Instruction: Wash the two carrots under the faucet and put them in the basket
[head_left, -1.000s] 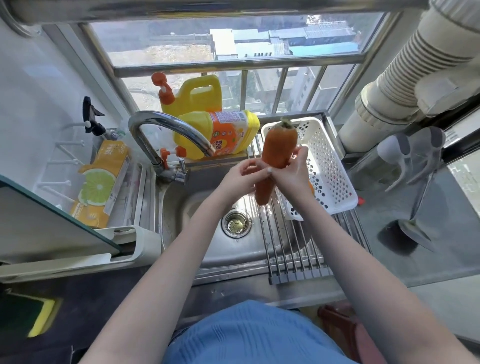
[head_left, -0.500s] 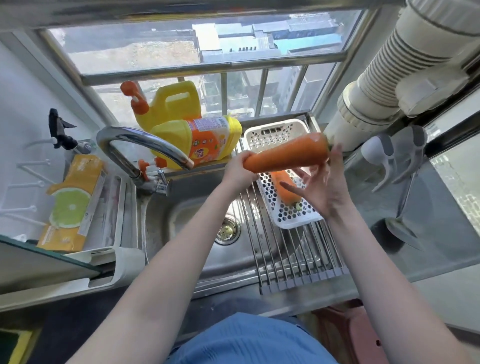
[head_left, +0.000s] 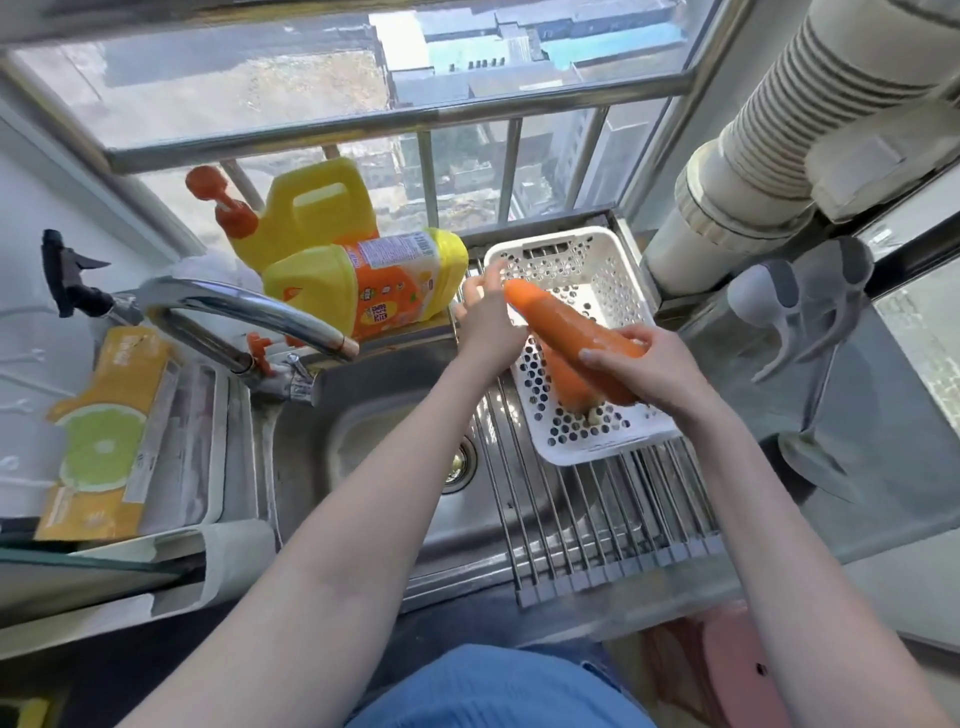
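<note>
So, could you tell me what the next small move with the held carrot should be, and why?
Probably lower it into the white basket and let go. The right hand grips the second carrot just above the basket, the left hand steadies its tip, and the first carrot already lies inside.

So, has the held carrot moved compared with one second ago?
Yes. The carrot, earlier upright above the sink, now lies tilted over the white basket, held by the right hand.

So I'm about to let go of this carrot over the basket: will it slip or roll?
The carrot looks wet and glossy, so it may slip in the right hand. It is round and tapered, so it could roll, though the basket walls and the other carrot should stop it. It looks stiff.
</note>
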